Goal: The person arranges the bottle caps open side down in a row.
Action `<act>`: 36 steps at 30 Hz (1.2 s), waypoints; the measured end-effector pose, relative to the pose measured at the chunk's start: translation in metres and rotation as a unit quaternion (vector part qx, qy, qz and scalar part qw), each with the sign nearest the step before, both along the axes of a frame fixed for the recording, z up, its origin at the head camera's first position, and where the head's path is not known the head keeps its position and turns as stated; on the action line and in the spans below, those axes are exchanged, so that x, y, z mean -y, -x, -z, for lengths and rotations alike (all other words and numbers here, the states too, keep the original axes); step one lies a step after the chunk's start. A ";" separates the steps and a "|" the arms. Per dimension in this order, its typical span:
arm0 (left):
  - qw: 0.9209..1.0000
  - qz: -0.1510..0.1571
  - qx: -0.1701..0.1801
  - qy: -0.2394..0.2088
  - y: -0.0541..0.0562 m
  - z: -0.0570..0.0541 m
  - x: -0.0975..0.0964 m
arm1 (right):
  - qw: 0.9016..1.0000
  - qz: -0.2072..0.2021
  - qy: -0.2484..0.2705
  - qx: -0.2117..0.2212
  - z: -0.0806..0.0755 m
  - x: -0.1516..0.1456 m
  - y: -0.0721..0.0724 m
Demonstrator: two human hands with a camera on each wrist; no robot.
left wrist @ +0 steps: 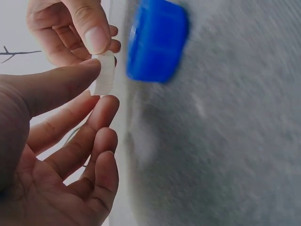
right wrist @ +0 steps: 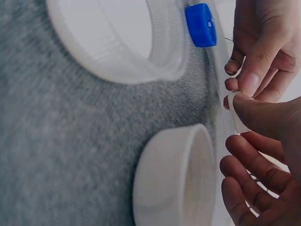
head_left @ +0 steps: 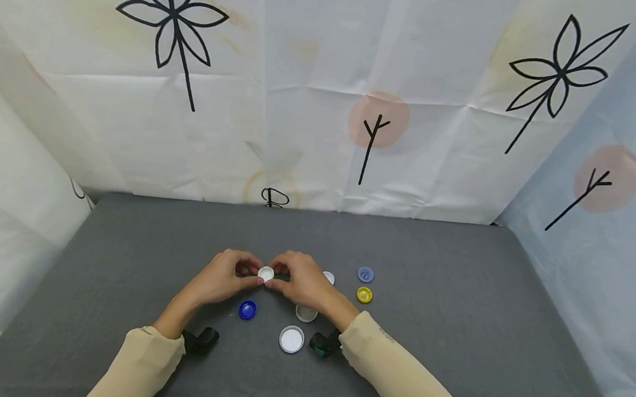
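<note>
Pinching a small white cap (head_left: pixel 266 273) from its left side, the left hand (head_left: pixel 225 279) has its thumb and index fingers narrowed onto the edge, its other fingers loosely bent. A black device (head_left: pixel 202 341) sits at that wrist, below a cream sleeve (head_left: pixel 135 363). Just near of the hands, a dark blue cap (head_left: pixel 247 309) lies on the grey worktop (head_left: pixel 421 381).

Between the two hands, the white cap is lifted off the worktop. It is round and plain, with a pale disc inside a brighter rim in the head view; the left wrist view shows fine, closely spaced ribs round its side wall.

Farther right and nearest the person is a round lid (head_left: pixel 291 339) with a white centre and a translucent ribbed wall. The right hand (head_left: pixel 303 280) grips the cap's right side, thumb and fingers narrowed on it. Near that forearm lies a greyish-white lid (head_left: pixel 306 314); beyond it another white lid (head_left: pixel 329 277) is partly hidden. At far right, a yellow cap (head_left: pixel 363 295) lies just near of a light blue cap (head_left: pixel 365 274).
</note>
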State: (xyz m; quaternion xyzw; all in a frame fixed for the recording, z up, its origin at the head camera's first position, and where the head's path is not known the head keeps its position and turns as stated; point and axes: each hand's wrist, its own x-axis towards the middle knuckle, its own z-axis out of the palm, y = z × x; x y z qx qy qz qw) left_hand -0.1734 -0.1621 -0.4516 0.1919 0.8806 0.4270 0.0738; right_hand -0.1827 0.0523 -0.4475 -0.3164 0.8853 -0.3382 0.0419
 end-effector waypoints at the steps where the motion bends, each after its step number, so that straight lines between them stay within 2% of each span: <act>1: 1.000 0.003 -0.001 -0.011 0.000 -0.001 -0.001 | 1.000 -0.001 0.013 0.002 -0.001 -0.002 -0.001; 8: 0.996 0.004 0.012 -0.086 -0.001 -0.009 -0.008 | 0.996 -0.005 0.088 0.012 -0.008 -0.020 -0.009; 13: 0.991 0.007 0.021 -0.132 -0.003 -0.014 -0.017 | 0.993 0.004 0.114 0.000 -0.011 -0.030 -0.012; 23: 0.990 0.002 -0.001 -0.144 -0.007 -0.026 -0.040 | 0.989 0.017 0.142 -0.037 -0.017 -0.048 -0.015; 36: 0.980 0.007 0.045 -0.192 -0.006 -0.032 -0.052 | 0.982 0.016 0.181 -0.059 -0.026 -0.065 -0.020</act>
